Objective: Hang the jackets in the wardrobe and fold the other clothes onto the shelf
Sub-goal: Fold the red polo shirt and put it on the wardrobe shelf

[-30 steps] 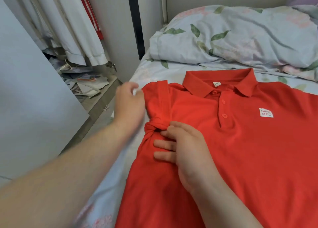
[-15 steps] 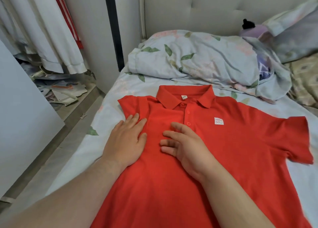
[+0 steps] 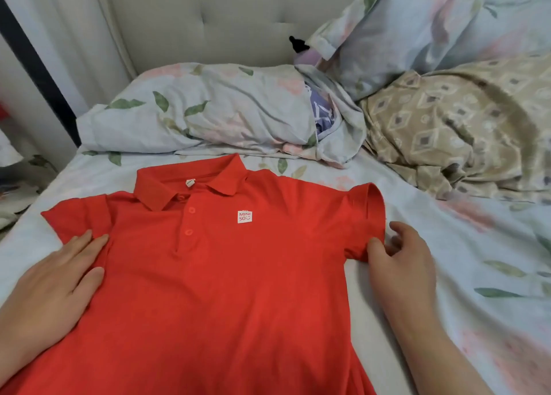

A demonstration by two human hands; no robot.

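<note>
A red polo shirt (image 3: 223,275) lies face up on the bed, collar toward the headboard, both short sleeves spread out. A small white logo patch (image 3: 244,216) sits on its chest. My left hand (image 3: 53,281) rests flat on the shirt's left side, just below the left sleeve, fingers straight. My right hand (image 3: 402,260) lies on the sheet beside the right sleeve (image 3: 363,221). Its thumb touches the sleeve hem and its fingers are loosely spread. No wardrobe, shelf or jacket is in view.
The floral bed sheet (image 3: 462,290) extends to the right of the shirt. A floral pillow (image 3: 193,111) lies behind the collar, a second one (image 3: 432,21) leans on the padded headboard (image 3: 193,21), and a beige patterned blanket (image 3: 462,126) is bunched at the right.
The view has swung right, away from the wardrobe side. My right hand moved from the shirt's chest to the right sleeve hem. My left hand slid outward to below the left sleeve.
</note>
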